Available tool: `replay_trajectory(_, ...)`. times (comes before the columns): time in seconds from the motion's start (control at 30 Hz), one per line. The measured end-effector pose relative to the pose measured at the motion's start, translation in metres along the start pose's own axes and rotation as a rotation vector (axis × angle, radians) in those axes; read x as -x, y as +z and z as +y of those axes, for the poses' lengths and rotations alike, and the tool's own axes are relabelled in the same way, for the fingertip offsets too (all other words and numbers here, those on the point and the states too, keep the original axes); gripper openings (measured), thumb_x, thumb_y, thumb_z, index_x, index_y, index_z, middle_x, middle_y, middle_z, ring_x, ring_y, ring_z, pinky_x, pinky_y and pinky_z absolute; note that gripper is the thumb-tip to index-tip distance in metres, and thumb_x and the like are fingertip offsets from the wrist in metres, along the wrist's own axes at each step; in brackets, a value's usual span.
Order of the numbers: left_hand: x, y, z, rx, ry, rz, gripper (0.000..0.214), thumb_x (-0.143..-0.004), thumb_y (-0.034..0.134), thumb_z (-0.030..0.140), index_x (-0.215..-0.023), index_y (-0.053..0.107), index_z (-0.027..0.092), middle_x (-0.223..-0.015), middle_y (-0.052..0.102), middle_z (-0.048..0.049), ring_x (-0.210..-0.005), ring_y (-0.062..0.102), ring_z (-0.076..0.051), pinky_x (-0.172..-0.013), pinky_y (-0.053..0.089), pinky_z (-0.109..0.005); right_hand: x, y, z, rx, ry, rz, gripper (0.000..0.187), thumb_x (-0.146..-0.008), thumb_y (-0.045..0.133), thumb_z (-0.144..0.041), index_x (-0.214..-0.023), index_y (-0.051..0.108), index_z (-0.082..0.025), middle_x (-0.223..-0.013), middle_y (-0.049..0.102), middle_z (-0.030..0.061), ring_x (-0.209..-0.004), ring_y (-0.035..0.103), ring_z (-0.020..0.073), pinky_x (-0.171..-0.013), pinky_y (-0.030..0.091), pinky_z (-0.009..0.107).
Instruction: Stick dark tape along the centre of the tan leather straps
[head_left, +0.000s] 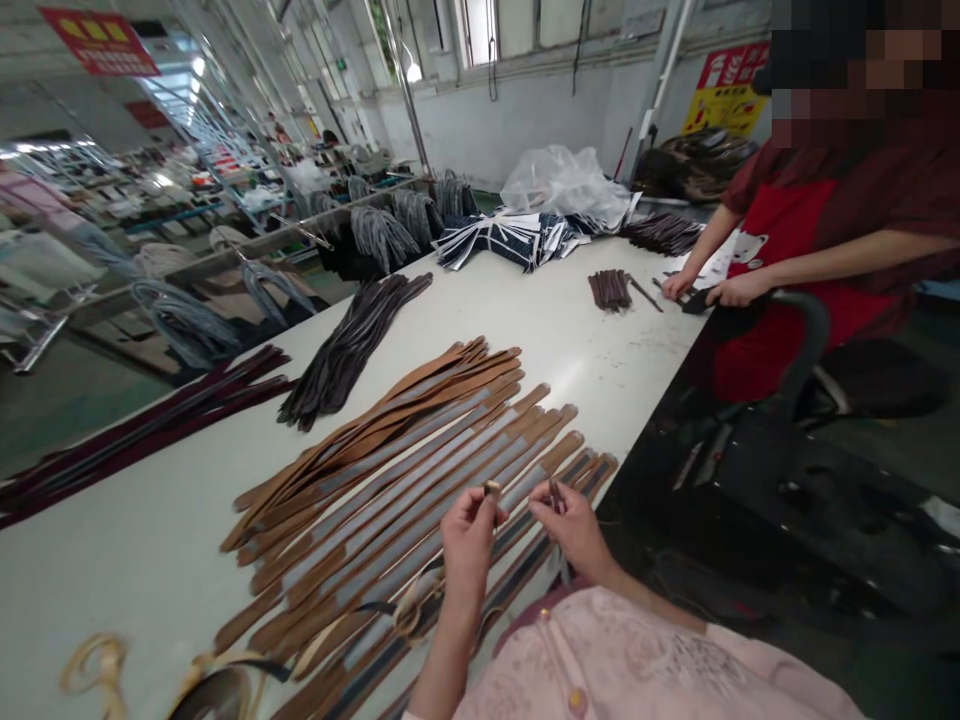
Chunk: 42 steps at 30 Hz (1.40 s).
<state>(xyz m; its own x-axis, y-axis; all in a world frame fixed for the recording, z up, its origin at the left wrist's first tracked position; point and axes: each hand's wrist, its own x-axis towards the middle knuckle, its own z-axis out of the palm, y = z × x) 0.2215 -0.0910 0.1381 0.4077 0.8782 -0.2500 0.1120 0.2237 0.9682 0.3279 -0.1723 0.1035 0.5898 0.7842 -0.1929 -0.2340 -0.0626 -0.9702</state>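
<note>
My left hand (466, 545) is raised over the near end of a spread of brown leather straps (390, 470) and pinches a small light piece (493, 490) between thumb and fingertips. My right hand (574, 525), close beside it, pinches a small dark piece (556, 493). Both hands hover just above the straps, which lie side by side on the white table (150, 540). A thin dark strip runs under my left wrist.
A pile of dark grey straps (349, 345) and long maroon strips (142, 425) lie further left. A co-worker in a red apron (787, 270) handles small dark pieces (611, 288) at the far right corner. Navy pieces and a plastic bag (562, 185) sit at the back.
</note>
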Motion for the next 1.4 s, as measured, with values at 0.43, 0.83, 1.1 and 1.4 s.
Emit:
replay_trajectory(0.43, 0.003, 0.002, -0.004, -0.376, 0.034, -0.038, 0.023, -0.071, 0.056, 0.037, -0.063, 0.052, 0.016, -0.05, 0.05, 0.0042, -0.047, 0.043, -0.009, -0.049, 0.033, -0.019, -0.006, -0.023, -0.055, 0.295, -0.296, 0.042, 0.009, -0.07, 0.056, -0.026, -0.069, 0.056, -0.017, -0.063, 0.044, -0.0026, -0.056, 0.04, 0.0078, -0.052, 0.032, 0.02)
replay_trajectory(0.83, -0.008, 0.011, -0.054, -0.474, -0.107, -0.362, 0.025, -0.066, 0.058, 0.038, -0.073, 0.065, 0.015, -0.056, 0.056, -0.0004, -0.047, 0.046, -0.012, -0.044, 0.035, -0.021, -0.032, -0.086, 0.028, -0.003, 0.206, 0.253, 0.019, -0.063, 0.057, -0.032, -0.062, 0.045, -0.017, -0.046, 0.029, -0.0087, -0.039, 0.024, 0.0032, -0.036, 0.017, 0.018)
replay_trajectory(1.1, -0.017, -0.031, -0.063, -0.522, -0.3, -0.377, 0.03, -0.058, 0.063, 0.044, -0.057, 0.063, 0.015, -0.043, 0.046, 0.0031, -0.04, 0.038, -0.01, -0.04, 0.029, -0.021, -0.062, -0.131, 0.06, -0.007, 0.275, 0.446, 0.017, -0.06, 0.056, -0.03, -0.064, 0.046, -0.016, -0.044, 0.029, -0.0093, -0.037, 0.023, 0.0032, -0.035, 0.015, 0.018)
replay_trajectory(1.4, -0.045, -0.109, -0.074, -0.465, -0.44, -0.018, 0.043, -0.041, 0.069, 0.057, -0.051, 0.06, 0.016, -0.04, 0.048, 0.0024, -0.039, 0.043, -0.011, -0.038, 0.036, -0.022, -0.152, -0.126, 0.078, 0.547, 0.189, 0.455, 0.019, -0.063, 0.049, -0.031, -0.056, 0.055, -0.013, -0.047, 0.044, -0.0028, -0.047, 0.04, 0.0079, -0.044, 0.027, 0.02)
